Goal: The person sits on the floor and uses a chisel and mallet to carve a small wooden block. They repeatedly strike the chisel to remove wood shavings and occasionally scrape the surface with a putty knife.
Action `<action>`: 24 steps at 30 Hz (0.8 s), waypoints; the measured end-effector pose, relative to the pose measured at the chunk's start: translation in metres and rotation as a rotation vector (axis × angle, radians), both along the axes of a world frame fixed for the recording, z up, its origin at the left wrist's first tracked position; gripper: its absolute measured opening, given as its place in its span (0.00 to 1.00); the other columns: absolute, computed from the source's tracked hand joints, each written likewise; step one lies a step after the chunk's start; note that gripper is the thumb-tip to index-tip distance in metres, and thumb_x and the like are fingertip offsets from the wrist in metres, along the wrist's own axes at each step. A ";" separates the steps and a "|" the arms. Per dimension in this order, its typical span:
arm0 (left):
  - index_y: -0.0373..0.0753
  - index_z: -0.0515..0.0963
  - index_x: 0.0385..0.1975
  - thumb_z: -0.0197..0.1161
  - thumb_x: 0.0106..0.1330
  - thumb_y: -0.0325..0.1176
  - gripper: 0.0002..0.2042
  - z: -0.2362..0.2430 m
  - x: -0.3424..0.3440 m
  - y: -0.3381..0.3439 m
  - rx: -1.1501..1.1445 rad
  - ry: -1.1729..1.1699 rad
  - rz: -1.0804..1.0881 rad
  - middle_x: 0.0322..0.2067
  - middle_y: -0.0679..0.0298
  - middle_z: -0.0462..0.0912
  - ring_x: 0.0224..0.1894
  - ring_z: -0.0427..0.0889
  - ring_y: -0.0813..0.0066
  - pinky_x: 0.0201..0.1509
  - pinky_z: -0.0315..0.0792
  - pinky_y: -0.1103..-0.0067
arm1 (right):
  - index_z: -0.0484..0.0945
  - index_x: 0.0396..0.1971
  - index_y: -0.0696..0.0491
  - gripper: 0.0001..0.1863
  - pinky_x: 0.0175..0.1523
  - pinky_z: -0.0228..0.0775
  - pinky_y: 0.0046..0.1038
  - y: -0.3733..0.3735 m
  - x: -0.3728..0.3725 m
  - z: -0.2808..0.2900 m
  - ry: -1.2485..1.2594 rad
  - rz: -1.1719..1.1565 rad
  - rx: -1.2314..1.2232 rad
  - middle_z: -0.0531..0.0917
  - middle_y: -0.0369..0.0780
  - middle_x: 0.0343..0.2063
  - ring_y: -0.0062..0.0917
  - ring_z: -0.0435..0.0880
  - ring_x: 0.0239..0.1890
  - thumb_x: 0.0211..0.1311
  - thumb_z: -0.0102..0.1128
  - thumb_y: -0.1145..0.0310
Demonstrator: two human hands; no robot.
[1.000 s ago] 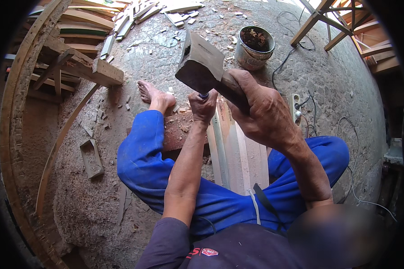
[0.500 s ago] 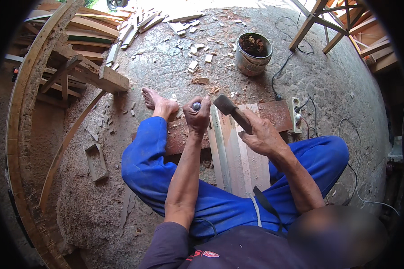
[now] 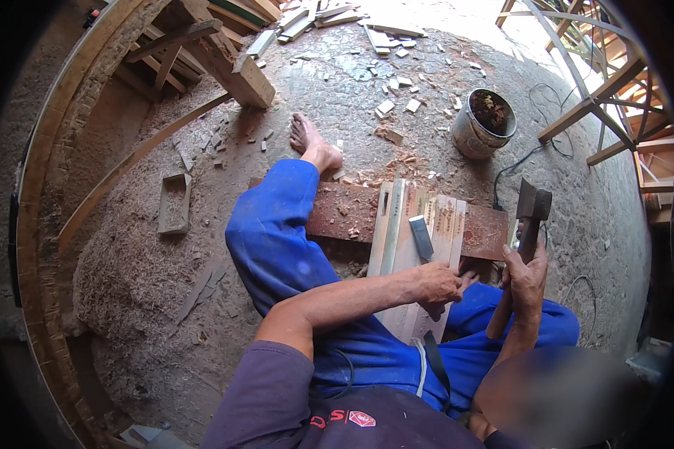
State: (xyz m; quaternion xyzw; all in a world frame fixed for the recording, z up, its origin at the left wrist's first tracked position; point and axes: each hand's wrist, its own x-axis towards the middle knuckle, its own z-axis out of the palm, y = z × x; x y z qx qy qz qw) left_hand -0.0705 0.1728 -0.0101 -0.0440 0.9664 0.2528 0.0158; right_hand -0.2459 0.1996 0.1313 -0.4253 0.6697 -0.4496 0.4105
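Note:
My left hand [image 3: 438, 286] is closed round the handle of a chisel [image 3: 421, 238]. The chisel's wide metal blade lies over several pale wooden strips [image 3: 403, 258] set side by side between my legs, pointing away from me. One strip at the left has a narrow slot [image 3: 384, 202] near its far end, and others carry dark marks. To the right, above my knee, my right hand [image 3: 526, 278] grips a hatchet [image 3: 533, 200] by its wooden handle. Its dark head is raised upward, apart from the strips.
The strips rest across a reddish-brown plank [image 3: 344, 213] strewn with chips. Beyond stand a bucket [image 3: 484, 123] of shavings and a wooden frame [image 3: 599, 105] at right. A small open wooden box [image 3: 174, 203] lies at left, near a beam [image 3: 251, 82]. A cable [image 3: 513, 168] crosses the floor.
My left hand has come down and right, turning the chisel from end-on to lying over the strips. My right hand has carried the hatchet rightward, away from the strips. The view has shifted.

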 end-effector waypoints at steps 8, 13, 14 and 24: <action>0.39 0.82 0.39 0.69 0.68 0.41 0.12 0.182 0.203 -0.067 -0.175 0.945 1.171 0.32 0.59 0.85 0.35 0.84 0.69 0.40 0.78 0.71 | 0.70 0.59 0.57 0.25 0.16 0.63 0.19 0.006 0.040 -0.026 -0.186 0.168 0.184 0.75 0.32 0.22 0.13 0.69 0.13 0.63 0.64 0.68; 0.36 0.81 0.34 0.68 0.65 0.48 0.18 0.041 0.350 0.021 0.083 0.420 1.924 0.28 0.57 0.85 0.30 0.85 0.61 0.36 0.77 0.67 | 0.70 0.60 0.57 0.26 0.17 0.64 0.19 0.004 0.065 -0.025 -0.191 0.258 0.212 0.76 0.32 0.22 0.13 0.70 0.13 0.64 0.64 0.68; 0.37 0.80 0.38 0.68 0.62 0.52 0.21 0.003 0.349 0.041 0.311 0.081 1.902 0.33 0.53 0.85 0.38 0.86 0.55 0.42 0.78 0.64 | 0.69 0.61 0.58 0.26 0.17 0.66 0.19 0.003 0.065 -0.025 -0.194 0.237 0.213 0.76 0.33 0.23 0.14 0.71 0.13 0.64 0.64 0.69; 0.36 0.70 0.49 0.74 0.56 0.50 0.30 -0.128 0.326 0.222 0.448 -0.491 1.743 0.49 0.47 0.81 0.56 0.80 0.44 0.58 0.73 0.55 | 0.69 0.61 0.56 0.27 0.17 0.64 0.22 -0.007 0.078 -0.020 -0.268 0.262 0.309 0.73 0.30 0.17 0.15 0.71 0.13 0.63 0.65 0.71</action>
